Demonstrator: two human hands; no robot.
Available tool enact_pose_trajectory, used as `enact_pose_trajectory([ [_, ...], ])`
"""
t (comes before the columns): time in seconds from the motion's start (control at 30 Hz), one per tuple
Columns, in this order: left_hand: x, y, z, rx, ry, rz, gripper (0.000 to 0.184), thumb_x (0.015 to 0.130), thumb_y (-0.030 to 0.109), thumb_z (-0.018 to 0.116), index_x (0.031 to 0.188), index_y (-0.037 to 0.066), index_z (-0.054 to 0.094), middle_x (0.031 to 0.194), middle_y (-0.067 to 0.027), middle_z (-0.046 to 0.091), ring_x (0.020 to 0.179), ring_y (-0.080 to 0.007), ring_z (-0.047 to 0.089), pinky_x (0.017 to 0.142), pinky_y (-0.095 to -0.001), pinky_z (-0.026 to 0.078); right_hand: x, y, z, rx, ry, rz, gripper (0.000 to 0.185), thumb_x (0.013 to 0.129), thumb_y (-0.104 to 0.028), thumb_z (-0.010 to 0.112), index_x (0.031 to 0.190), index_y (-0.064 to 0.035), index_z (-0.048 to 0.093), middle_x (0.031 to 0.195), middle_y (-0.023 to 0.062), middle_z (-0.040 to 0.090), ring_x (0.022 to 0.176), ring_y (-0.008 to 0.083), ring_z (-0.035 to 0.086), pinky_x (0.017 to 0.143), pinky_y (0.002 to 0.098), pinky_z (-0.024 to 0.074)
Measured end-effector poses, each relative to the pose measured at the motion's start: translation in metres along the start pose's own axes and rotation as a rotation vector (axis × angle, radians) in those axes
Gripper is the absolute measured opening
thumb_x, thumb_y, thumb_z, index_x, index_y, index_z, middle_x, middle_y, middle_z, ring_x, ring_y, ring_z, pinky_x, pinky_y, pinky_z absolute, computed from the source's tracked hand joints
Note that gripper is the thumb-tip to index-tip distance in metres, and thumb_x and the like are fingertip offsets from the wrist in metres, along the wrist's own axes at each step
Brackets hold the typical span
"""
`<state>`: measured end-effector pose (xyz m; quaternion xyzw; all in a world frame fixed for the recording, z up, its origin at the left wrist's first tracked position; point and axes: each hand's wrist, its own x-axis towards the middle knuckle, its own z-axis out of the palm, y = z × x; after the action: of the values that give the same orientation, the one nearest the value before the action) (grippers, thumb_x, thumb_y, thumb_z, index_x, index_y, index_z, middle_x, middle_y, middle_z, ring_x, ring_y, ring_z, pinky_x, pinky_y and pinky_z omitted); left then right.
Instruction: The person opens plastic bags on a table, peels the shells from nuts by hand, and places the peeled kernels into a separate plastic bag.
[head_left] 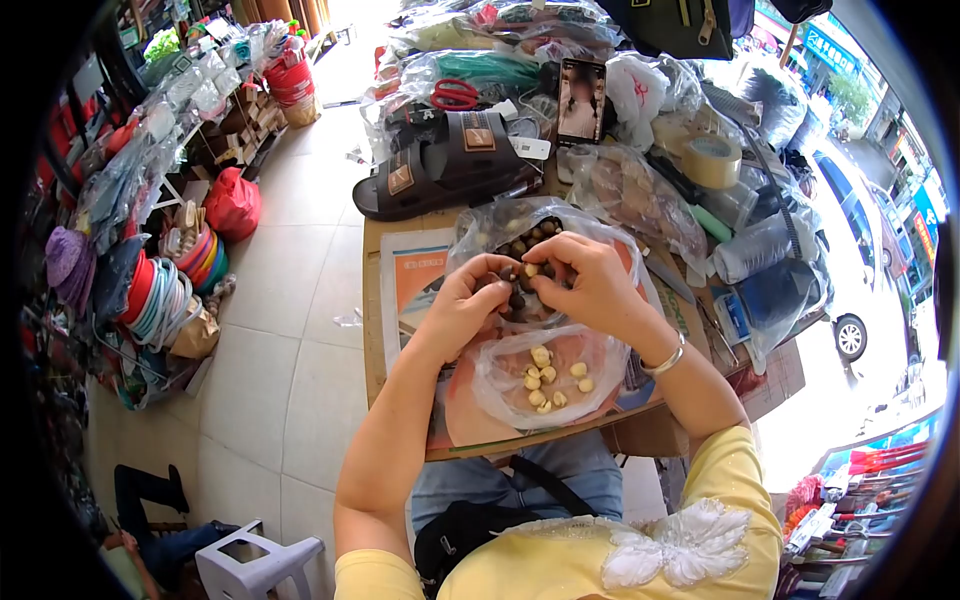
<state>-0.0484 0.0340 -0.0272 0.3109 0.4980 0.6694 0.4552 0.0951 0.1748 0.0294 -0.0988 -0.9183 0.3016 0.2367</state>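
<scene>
Both hands meet over a clear plastic bag (480, 230) of dark brown nuts (535, 238) on the table. My left hand (475, 300) is closed, its thumb and finger pinching a dark piece that looks like nut shell. My right hand (585, 275) is closed as well, with its fingertips around a partly shelled nut (531, 271), its pale flesh showing. Just below the hands, nearer my body, lies a second plastic bag (490, 385), spread open, with several cream-coloured shelled nuts (541, 356) in it.
Printed paper (410, 270) lies under the bags. Behind are dark sandals (440, 165), red-handled scissors (455, 94), a propped phone (581, 100) and a tape roll (711, 161). A knife (668, 275) lies at right. A grey stool (260, 565) and a seated person are at lower left.
</scene>
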Motion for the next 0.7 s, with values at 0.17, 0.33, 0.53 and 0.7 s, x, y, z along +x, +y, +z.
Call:
enact_pose_trajectory([
  [0.17, -0.005, 0.004, 0.000, -0.303, -0.154, -0.130, 0.021, 0.094, 0.012, 0.058, 0.114, 0.005, 0.059, 0.083, -0.0008, 0.056, 0.054, -0.0039, 0.040, 0.046, -0.0186, 0.030, 0.004, -0.004, 0.011, 0.001, 0.090, -0.130, 0.018, 0.078, -0.016, 0.068, 0.095, -0.0105, 0.069, 0.084, 0.0064, 0.065, 0.066, 0.0215, 0.064, 0.061, 0.0334, 0.0519],
  [0.33, -0.003, 0.003, -0.002, -0.377, -0.118, -0.142, 0.020, 0.097, 0.018, 0.059, 0.113, 0.006, 0.060, 0.081, -0.0002, 0.055, 0.050, -0.0029, 0.037, 0.043, -0.0180, 0.028, 0.006, -0.005, 0.016, -0.037, 0.094, -0.176, 0.017, 0.079, -0.016, 0.068, 0.095, -0.0113, 0.069, 0.085, 0.0054, 0.065, 0.065, 0.0215, 0.065, 0.060, 0.0334, 0.0524],
  [0.53, -0.004, 0.005, -0.001, -0.360, -0.099, -0.140, 0.021, 0.099, 0.019, 0.058, 0.114, 0.006, 0.062, 0.080, 0.0007, 0.054, 0.049, -0.0022, 0.037, 0.043, -0.0172, 0.027, 0.005, -0.006, 0.017, 0.026, 0.119, -0.153, 0.018, 0.079, -0.013, 0.068, 0.096, -0.0091, 0.068, 0.082, 0.0063, 0.064, 0.062, 0.0197, 0.062, 0.058, 0.0329, 0.0507],
  [0.7, -0.003, 0.008, -0.003, -0.350, -0.048, -0.100, 0.021, 0.098, 0.016, 0.058, 0.116, 0.005, 0.062, 0.077, 0.0004, 0.054, 0.048, -0.0030, 0.038, 0.042, -0.0178, 0.027, 0.001, -0.008, 0.006, 0.162, -0.011, -0.047, 0.017, 0.079, -0.014, 0.071, 0.094, -0.0069, 0.068, 0.078, 0.0069, 0.063, 0.062, 0.0195, 0.059, 0.059, 0.0303, 0.0491],
])
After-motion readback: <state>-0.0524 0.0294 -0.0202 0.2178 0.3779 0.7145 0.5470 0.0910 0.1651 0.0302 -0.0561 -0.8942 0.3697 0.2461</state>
